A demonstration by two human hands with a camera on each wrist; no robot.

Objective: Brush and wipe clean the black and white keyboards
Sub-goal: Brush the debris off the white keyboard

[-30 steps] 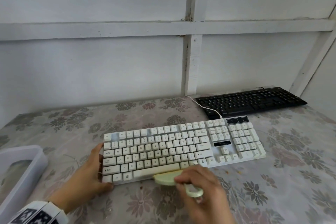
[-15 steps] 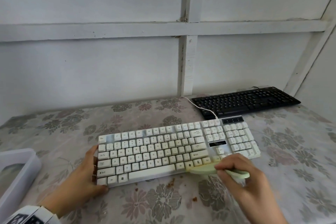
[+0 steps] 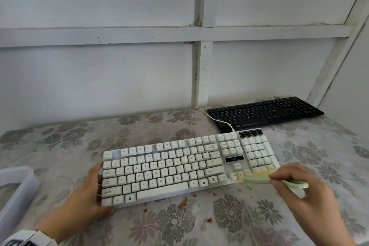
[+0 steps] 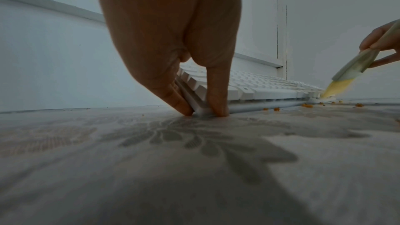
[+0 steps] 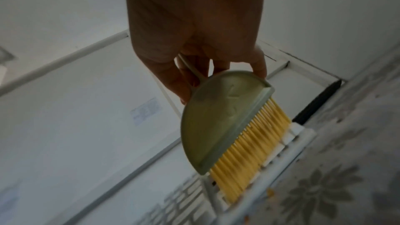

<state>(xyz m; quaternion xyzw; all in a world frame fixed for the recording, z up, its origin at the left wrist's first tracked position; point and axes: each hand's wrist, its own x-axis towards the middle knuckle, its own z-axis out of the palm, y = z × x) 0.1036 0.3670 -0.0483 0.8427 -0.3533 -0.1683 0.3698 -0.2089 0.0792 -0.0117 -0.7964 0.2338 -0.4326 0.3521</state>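
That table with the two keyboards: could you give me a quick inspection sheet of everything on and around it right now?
Surface: table under a flowered cloth, brown crumbs scattered in front of the white keyboard.
Job's things: white keyboard near the front; black keyboard behind it by the wall; green brush with yellow bristles on the white keyboard's right front corner.
Clutter: pale plastic tub at the left edge.
Hands: left hand holds the white keyboard's left end; right hand grips the brush.
Cables: white cable runs from the white keyboard toward the wall.
Surroundings: white panelled wall.
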